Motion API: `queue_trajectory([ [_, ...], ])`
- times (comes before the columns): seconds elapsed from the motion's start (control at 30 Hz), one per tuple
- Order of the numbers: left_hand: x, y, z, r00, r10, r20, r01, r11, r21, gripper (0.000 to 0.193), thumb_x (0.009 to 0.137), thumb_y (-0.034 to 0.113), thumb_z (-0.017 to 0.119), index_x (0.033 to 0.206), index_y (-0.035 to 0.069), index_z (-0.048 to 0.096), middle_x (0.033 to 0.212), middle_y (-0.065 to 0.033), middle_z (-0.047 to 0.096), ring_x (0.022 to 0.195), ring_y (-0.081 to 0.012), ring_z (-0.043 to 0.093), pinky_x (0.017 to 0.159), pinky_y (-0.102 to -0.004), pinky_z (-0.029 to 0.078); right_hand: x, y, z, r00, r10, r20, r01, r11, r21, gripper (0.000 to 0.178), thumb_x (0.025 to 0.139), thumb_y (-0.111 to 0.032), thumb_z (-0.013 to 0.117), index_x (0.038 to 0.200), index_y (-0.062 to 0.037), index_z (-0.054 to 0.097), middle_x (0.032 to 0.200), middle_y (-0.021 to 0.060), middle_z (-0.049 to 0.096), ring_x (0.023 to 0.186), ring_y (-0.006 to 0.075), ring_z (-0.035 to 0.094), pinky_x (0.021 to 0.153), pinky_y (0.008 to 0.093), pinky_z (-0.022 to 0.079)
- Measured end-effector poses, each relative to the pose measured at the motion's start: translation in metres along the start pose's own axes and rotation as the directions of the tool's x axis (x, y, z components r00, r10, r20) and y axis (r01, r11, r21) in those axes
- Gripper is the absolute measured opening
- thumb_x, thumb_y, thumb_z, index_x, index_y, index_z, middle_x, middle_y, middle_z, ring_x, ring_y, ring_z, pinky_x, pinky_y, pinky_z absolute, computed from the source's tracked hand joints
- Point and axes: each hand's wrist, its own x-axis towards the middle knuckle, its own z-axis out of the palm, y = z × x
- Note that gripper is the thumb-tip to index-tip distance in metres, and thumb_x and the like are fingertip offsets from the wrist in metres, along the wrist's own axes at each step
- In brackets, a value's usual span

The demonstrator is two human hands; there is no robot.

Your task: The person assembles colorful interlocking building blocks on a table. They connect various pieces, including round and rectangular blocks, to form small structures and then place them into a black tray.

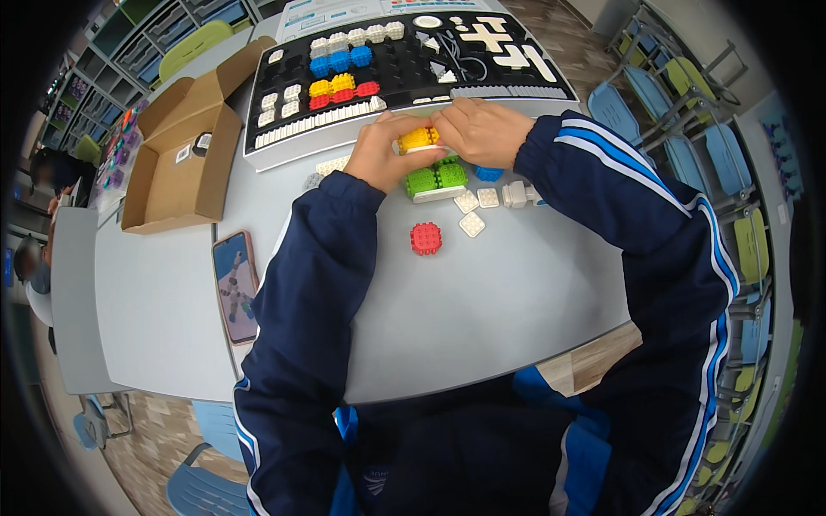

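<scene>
A yellow studded block (pixel 416 140) with a white strip along its lower side is gripped between the thumb and fingers of my left hand (pixel 381 153). My right hand (pixel 483 132) closes on the block's right end, its fingertips partly hidden. Just under both hands, green studded blocks (pixel 436 179) sit joined on a pale base. A blue block (pixel 489 173) shows below my right hand. Nearer me are a red block (pixel 426 239), small white square plates (pixel 471 225) and a grey-white connector piece (pixel 519 194).
Behind my hands lies a black parts tray (pixel 396 64) with white, blue, yellow and red pieces. An open cardboard box (pixel 176 159) stands left of it. By my left forearm, a phone (pixel 235 288) displays a built model. Stacked chairs (pixel 671 103) line the right side.
</scene>
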Motion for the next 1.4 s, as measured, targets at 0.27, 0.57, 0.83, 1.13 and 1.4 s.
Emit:
queue_trajectory([
  [0.27, 0.005, 0.003, 0.0, 0.999, 0.002, 0.05, -0.004, 0.999, 0.052, 0.045, 0.08, 0.025, 0.081, 0.118, 0.004, 0.069, 0.111, -0.0135, 0.071, 0.098, -0.0216, 0.062, 0.09, -0.0317, 0.045, -0.015, 0.023, -0.004, 0.961, 0.23, 0.154, -0.27, 0.903, 0.335, 0.022, 0.091, -0.01, 0.058, 0.111, -0.0007, 0.059, 0.105, 0.0189, 0.066, 0.101, 0.0347, 0.064, 0.086, 0.0412, 0.053],
  [0.57, 0.002, 0.042, 0.0, 1.0, 0.009, -0.004, -0.007, 0.967, 0.254, 0.065, 0.077, 0.033, 0.082, 0.132, 0.008, 0.058, 0.125, -0.0167, 0.061, 0.12, -0.0341, 0.053, 0.104, -0.0421, 0.037, -0.115, -0.007, -0.028, 0.864, 0.456, 0.216, -0.504, 0.764, 0.403, 0.025, 0.094, -0.023, 0.062, 0.111, -0.005, 0.066, 0.111, 0.0118, 0.065, 0.108, 0.0307, 0.055, 0.093, 0.0407, 0.043],
  [0.83, -0.006, 0.086, 0.027, 0.96, 0.277, 0.035, -0.264, 0.862, 0.434, 0.051, 0.078, 0.026, 0.08, 0.123, 0.008, 0.063, 0.131, -0.0122, 0.058, 0.122, -0.0321, 0.051, 0.104, -0.044, 0.035, -0.127, -0.011, -0.008, 0.866, 0.495, 0.067, -0.479, 0.786, 0.391, 0.032, 0.091, -0.027, 0.064, 0.114, -0.0052, 0.069, 0.122, 0.0082, 0.063, 0.116, 0.0259, 0.051, 0.099, 0.0384, 0.039],
  [1.13, -0.02, 0.1, 0.096, 0.943, 0.279, 0.182, -0.333, 0.807, 0.488, 0.049, 0.078, 0.03, 0.078, 0.118, 0.005, 0.063, 0.113, -0.0068, 0.063, 0.108, -0.0251, 0.052, 0.09, -0.0407, 0.036, -0.158, -0.048, -0.051, 0.747, 0.632, 0.207, -0.61, 0.526, 0.592, 0.051, 0.077, -0.022, 0.078, 0.122, -0.0047, 0.062, 0.114, 0.0134, 0.061, 0.106, 0.0322, 0.055, 0.093, 0.0392, 0.045],
  [1.4, -0.007, 0.089, 0.12, 0.921, 0.275, 0.275, -0.381, 0.778, 0.5, 0.043, 0.079, 0.025, 0.076, 0.112, 0.002, 0.063, 0.098, -0.0093, 0.065, 0.094, -0.027, 0.053, 0.081, -0.0385, 0.038, -0.157, -0.077, -0.022, 0.557, 0.743, 0.371, -0.652, 0.114, 0.75, 0.037, 0.077, -0.004, 0.075, 0.11, -0.0032, 0.057, 0.104, 0.008, 0.061, 0.09, 0.0174, 0.061, 0.072, 0.0272, 0.051],
])
